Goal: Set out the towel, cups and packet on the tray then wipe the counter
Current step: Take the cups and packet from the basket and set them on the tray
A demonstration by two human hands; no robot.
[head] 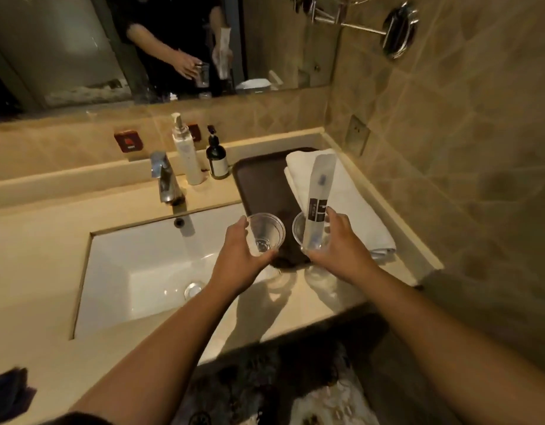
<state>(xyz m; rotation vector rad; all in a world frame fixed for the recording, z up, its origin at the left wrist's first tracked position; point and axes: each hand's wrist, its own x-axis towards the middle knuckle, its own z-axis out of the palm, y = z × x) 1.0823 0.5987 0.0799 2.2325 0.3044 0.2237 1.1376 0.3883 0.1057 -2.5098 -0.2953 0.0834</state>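
Note:
A dark brown tray (259, 182) lies on the counter right of the sink. A folded white towel (354, 197) rests along its right side. My left hand (237, 256) grips a clear plastic cup (266, 233) over the tray's near end. My right hand (338, 250) grips a second clear cup (305, 234), and a long white packet (320, 191) with a dark label stands upright in that cup, leaning over the towel.
The white sink basin (148, 271) and chrome tap (165, 179) are to the left. A white pump bottle (186, 151) and a dark pump bottle (217, 159) stand behind the tray. A dark cloth (10, 394) lies at the counter's near left. The tiled wall (449, 148) is close on the right.

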